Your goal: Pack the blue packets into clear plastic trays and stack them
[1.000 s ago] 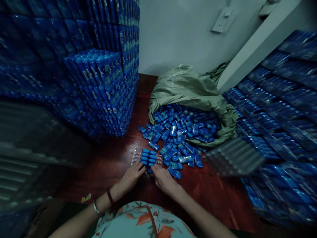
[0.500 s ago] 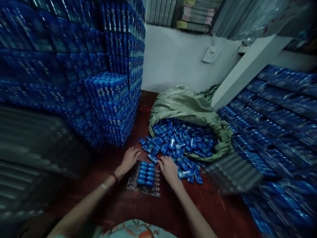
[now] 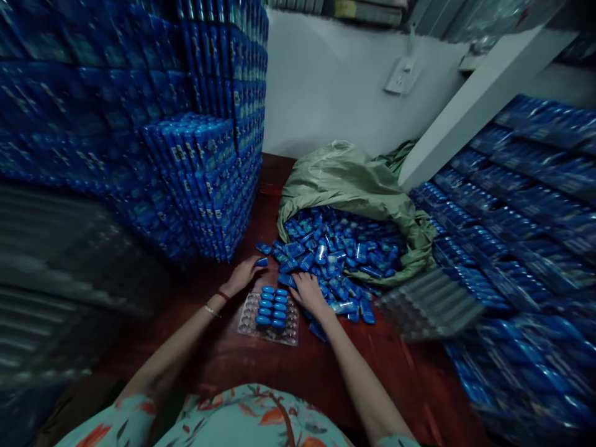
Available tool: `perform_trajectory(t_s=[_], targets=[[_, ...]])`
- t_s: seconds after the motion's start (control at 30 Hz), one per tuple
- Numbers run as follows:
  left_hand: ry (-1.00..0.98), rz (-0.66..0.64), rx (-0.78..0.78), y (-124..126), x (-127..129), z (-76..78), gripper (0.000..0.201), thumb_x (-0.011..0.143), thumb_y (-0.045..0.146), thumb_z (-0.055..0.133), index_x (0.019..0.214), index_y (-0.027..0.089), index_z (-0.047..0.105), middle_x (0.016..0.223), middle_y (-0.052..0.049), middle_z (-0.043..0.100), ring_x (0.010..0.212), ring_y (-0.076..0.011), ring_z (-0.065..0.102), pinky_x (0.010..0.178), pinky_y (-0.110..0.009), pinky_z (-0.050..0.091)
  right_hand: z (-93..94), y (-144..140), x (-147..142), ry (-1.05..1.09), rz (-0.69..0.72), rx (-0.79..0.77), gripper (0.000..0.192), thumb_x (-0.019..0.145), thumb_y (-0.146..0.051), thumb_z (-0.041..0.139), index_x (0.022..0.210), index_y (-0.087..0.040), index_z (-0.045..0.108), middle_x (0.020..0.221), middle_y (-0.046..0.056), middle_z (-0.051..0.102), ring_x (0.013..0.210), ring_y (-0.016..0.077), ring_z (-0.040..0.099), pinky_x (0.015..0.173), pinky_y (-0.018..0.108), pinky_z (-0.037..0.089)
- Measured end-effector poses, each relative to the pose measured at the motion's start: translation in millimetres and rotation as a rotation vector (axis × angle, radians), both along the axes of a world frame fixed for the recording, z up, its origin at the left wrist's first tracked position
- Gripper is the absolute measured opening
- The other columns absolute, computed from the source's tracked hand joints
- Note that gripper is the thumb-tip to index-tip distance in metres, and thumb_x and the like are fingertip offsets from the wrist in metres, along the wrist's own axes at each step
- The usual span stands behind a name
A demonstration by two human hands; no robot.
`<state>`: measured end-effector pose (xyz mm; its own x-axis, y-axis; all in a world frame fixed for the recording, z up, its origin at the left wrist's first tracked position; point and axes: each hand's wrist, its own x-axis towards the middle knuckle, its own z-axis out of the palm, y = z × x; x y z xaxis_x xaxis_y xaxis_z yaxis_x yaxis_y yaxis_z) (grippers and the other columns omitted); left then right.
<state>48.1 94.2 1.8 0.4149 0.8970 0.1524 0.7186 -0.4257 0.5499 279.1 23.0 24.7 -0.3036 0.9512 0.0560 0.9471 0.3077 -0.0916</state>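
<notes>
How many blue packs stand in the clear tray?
10 visible: five in the left column, five in the right column, along the middle of the tray; some may be hidden.

Dim overall; cool blue-green cast. Reference: green fabric sack. White wall directly behind it is the brightest large area. Light probably from above, source out of frame: upper faces of the stacked blue packs left of the sack catch small highlights. Specular glints on the loose blue packets at its mouth; deep shadow further inside. Clear plastic tray, in front of the sack, reasonably sharp, faint reflections along its cups. Far left of the sack, grey plastic trays stretched and smeared; far right, stacked packs streaked and soft. White post right of the sack slants strongly, consistent with wide-angle distortion.
</notes>
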Motion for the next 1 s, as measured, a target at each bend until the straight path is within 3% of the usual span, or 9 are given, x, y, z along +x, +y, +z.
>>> perform_trajectory(t_s=[0.17,0.27,0.37,0.47,0.53,0.63,0.77,0.87,1.0], targets=[[-0.167,0.208,-0.012,-63.9,-45.0,7.2,0.026,0.092,0.032,0.041,0.109,0.017,0.052,0.099,-0.007,0.059,0.091,-0.0181,0.06,0.083,-0.032,0.048,-1.4,-8.9,20.0,0.165,-0.015,0.058,0.032,0.094,-0.031,0.033,0.106,-0.013,0.057,0.097,0.012,0.059,0.096,0.0237,0.051,0.087,0.038,0.038],[-0.271,0.264,0.007,-118.4,-60.7,16.3,0.022,0.088,0.033,0.047,0.1,0.019,0.06,0.095,-0.006,0.054,0.088,-0.0177,0.058,0.082,-0.032,0.049,9.4,-29.3,32.8,0.502,-0.081,0.126,0.033,0.093,-0.036,0.034,0.106,-0.016,0.056,0.1,0.012,0.059,0.096,0.0228,0.054,0.086,0.037,0.042],[-0.274,0.237,-0.048,-168.8,-59.7,22.9,0.025,0.09,0.029,0.045,0.109,0.02,0.058,0.097,-0.006,0.054,0.089,-0.0177,0.058,0.08,-0.031,0.05,25.6,-66.3,45.2,0.806,-0.156,-0.037,0.031,0.09,-0.041,0.043,0.108,-0.019,0.056,0.095,0.006,0.064,0.085,0.0195,0.059,0.078,0.032,0.047],[-0.284,0.187,-0.06,-197.1,-46.5,20.8,0.027,0.091,0.025,0.043,0.116,0.02,0.051,0.098,-0.007,0.057,0.087,-0.0175,0.059,0.079,-0.031,0.05,33.8,-103.9,43.6,0.84,-0.172,-0.264,0.027,0.085,-0.042,0.053,0.101,-0.021,0.061,0.089,0.003,0.066,0.079,0.018,0.061,0.073,0.029,0.048],[-0.256,0.129,-0.013,-200.7,-35.7,15.2,0.024,0.091,0.023,0.043,0.114,0.019,0.051,0.095,-0.007,0.059,0.085,-0.0173,0.059,0.077,-0.03,0.051,31.0,-119.9,30.4,0.819,-0.158,-0.304,0.023,0.083,-0.039,0.056,0.095,-0.021,0.063,0.088,0.003,0.067,0.078,0.0178,0.061,0.073,0.028,0.048],[-0.143,0.014,0.107,-192.7,-23.4,5.6,0.025,0.092,0.018,0.038,0.112,0.02,0.053,0.1,-0.008,0.059,0.091,-0.018,0.058,0.078,-0.03,0.051,19.1,-129.1,0.6,0.785,-0.11,-0.221,0.019,0.087,-0.033,0.051,0.096,-0.02,0.062,0.089,0.005,0.066,0.082,0.0176,0.061,0.076,0.028,0.048],[-0.037,-0.13,0.239,-183.0,-18.7,-1.8,0.034,0.092,0.009,0.033,0.119,0.021,0.051,0.107,-0.009,0.058,0.095,-0.0174,0.055,0.078,-0.029,0.05,9.6,-131.2,-30.8,0.491,0.004,-0.181,0.023,0.091,-0.019,0.041,0.109,-0.018,0.057,0.095,0.008,0.061,0.087,0.018,0.059,0.077,0.028,0.048],[0.057,-0.218,0.197,-181.6,-16.6,0.8,0.034,0.092,0.009,0.035,0.121,0.019,0.049,0.106,-0.009,0.058,0.096,-0.0182,0.054,0.082,-0.031,0.05,12.6,-131.6,-43.6,0.187,0.063,-0.203,0.03,0.088,-0.008,0.04,0.113,-0.015,0.054,0.096,0.009,0.06,0.089,0.0204,0.058,0.078,0.031,0.048],[0.232,-0.341,0.075,-174.8,-7.2,11.5,0.028,0.09,0.009,0.039,0.112,0.018,0.053,0.105,-0.009,0.057,0.098,-0.0202,0.053,0.083,-0.034,0.05,20.9,-123.1,-59.7,-0.056,0.165,-0.243,0.032,0.085,-0.002,0.038,0.11,-0.012,0.055,0.095,0.012,0.06,0.088,0.0224,0.057,0.075,0.033,0.048]])
